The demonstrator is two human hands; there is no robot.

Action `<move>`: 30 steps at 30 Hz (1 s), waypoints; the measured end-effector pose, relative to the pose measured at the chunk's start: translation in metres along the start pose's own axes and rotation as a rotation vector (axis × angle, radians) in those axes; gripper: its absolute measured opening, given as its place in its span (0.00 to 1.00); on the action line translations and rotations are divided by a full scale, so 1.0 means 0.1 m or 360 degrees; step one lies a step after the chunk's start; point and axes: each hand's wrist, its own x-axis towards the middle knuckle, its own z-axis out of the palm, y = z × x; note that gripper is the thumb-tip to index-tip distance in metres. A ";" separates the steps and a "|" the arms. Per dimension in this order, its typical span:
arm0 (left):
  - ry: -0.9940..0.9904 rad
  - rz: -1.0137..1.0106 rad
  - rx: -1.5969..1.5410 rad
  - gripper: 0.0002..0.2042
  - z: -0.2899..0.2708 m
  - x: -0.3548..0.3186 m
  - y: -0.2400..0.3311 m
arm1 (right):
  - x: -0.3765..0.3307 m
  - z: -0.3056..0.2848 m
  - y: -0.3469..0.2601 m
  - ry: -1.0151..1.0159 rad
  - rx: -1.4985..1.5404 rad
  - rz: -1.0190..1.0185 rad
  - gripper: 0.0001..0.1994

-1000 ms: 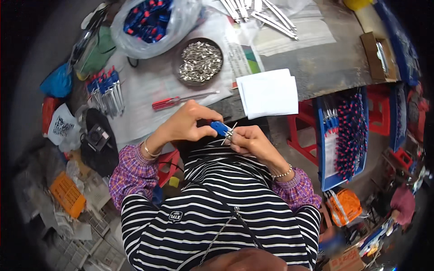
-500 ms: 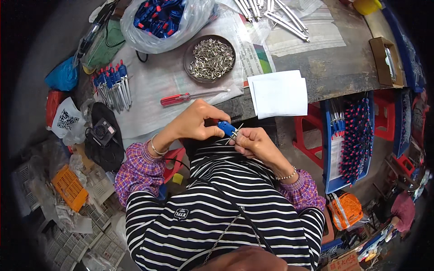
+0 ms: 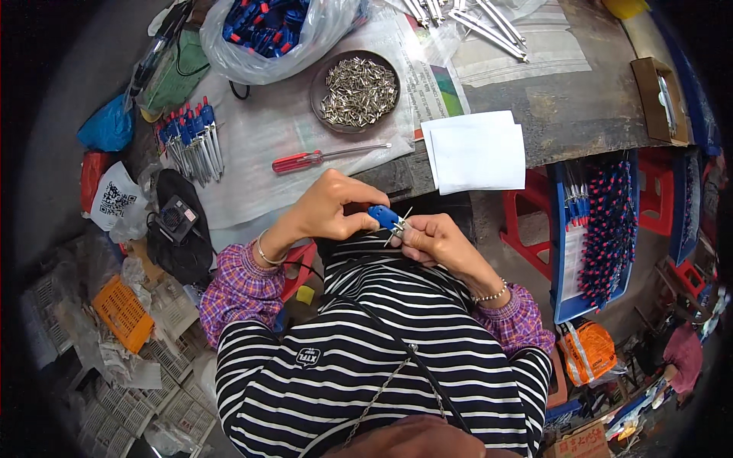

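Head view: the left hand (image 3: 332,206) has thumb and index finger closed to a narrow pinch on the rounded end of a small blue piece (image 3: 384,216). The right hand (image 3: 437,240) meets it from the other side, thumb and fingers drawn in around its metal end (image 3: 398,227); how tightly the right fingertips press there I cannot tell, as they partly hide it. Slim metal points jut out beside the right fingertips, one up and one down. The piece hangs between both hands, just off the near edge of the table (image 3: 550,107) and in front of the striped shirt (image 3: 366,336).

Compared with a second ago, the pinch on the blue end is the same and the piece is held in much the same place between the hands; table and hands alike sit farther right in view.

Beyond the hands, a red-handled screwdriver (image 3: 321,158) lies on the table, with white paper sheets (image 3: 481,156) to its right. Farther back stand a dark round bowl (image 3: 315,98) of small metal pins (image 3: 359,91) and a clear bag (image 3: 305,65) of blue and red parts (image 3: 263,27). Off right, a blue tray (image 3: 558,294) holds rows of blue-and-red items (image 3: 607,229).
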 end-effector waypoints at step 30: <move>0.0027 0.0017 -0.0039 0.13 -0.05 0.03 0.02 | -0.02 -0.02 -0.06 -0.0007 -0.0138 -0.0058 0.11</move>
